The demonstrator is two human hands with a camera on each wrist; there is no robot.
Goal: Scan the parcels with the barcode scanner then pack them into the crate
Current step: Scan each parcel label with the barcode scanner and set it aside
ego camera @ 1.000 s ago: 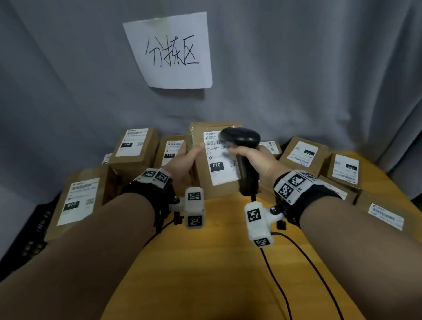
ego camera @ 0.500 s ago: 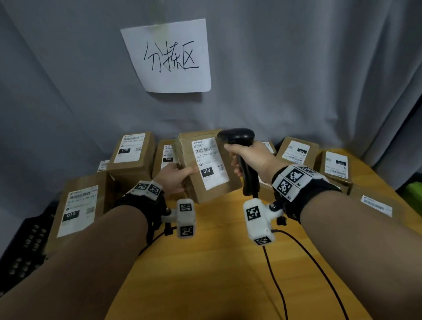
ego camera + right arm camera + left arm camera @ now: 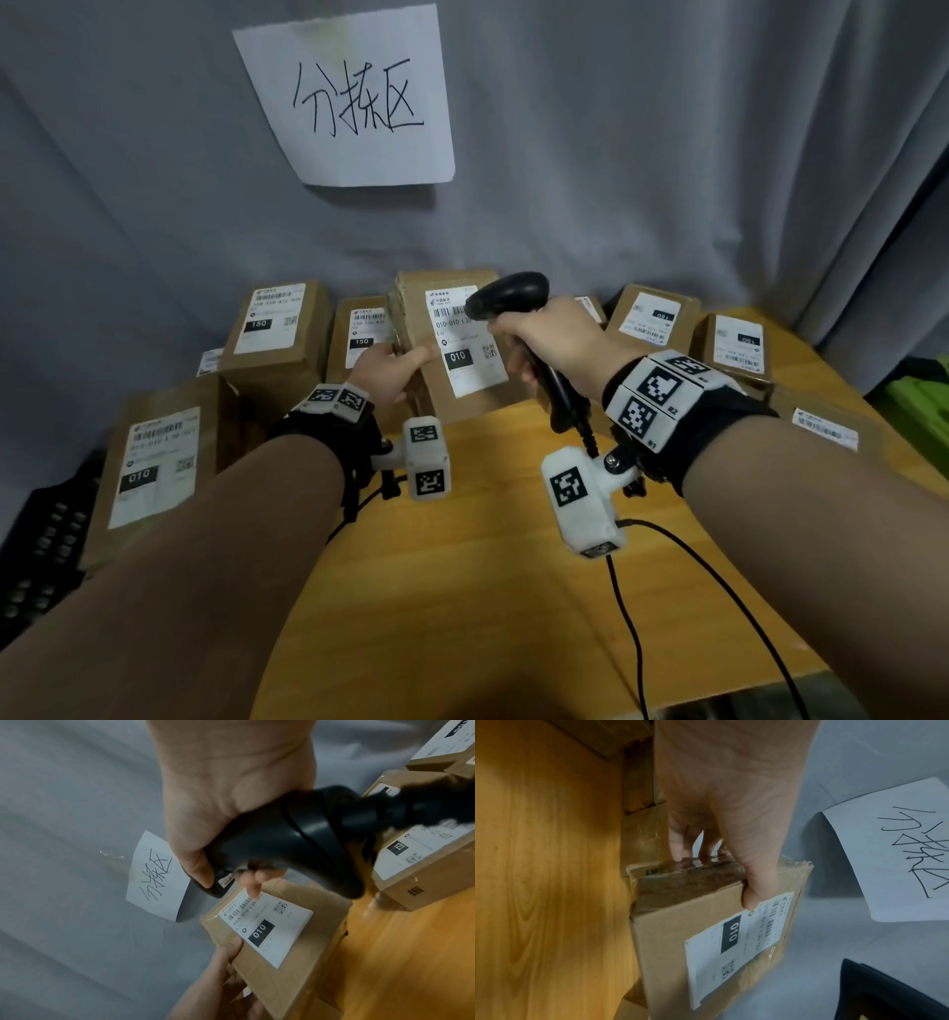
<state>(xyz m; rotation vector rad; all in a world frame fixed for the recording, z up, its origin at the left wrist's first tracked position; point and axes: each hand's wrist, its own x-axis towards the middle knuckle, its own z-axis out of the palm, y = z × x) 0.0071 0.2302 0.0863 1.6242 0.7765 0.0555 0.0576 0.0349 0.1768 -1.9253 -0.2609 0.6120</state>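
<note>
In the half second before this moment the parcel [image 3: 452, 344] had been swung back up from a leftward tilt, so its white label [image 3: 464, 339] again faced the camera at the centre of the head view, and the barcode scanner [image 3: 513, 303] had closed in until its black head overlapped the label's upper right corner, right over the barcode. The left hand [image 3: 393, 372] gripped the parcel by its left edge, thumb [image 3: 757, 892] pressed flat on the front face just beside the label and the other fingers [image 3: 677, 843] hooked behind the taped end. The right hand [image 3: 552, 342] was wrapped round the scanner's handle, its index finger [image 3: 253, 880] curled forward at the trigger; whether it was squeezing could not be told. That read as the scan of this "010" parcel being taken or about to be. The parcel stood tilted above the far edge of the wooden table [image 3: 488, 565], among the other parcels [image 3: 274, 329] in the middle row. A dark crate [image 3: 46, 555] showed at the lower left of the frame, with another "010" box [image 3: 159, 462] apparently in it, so packing there seemed the likely follow-up once the read registered.
</note>
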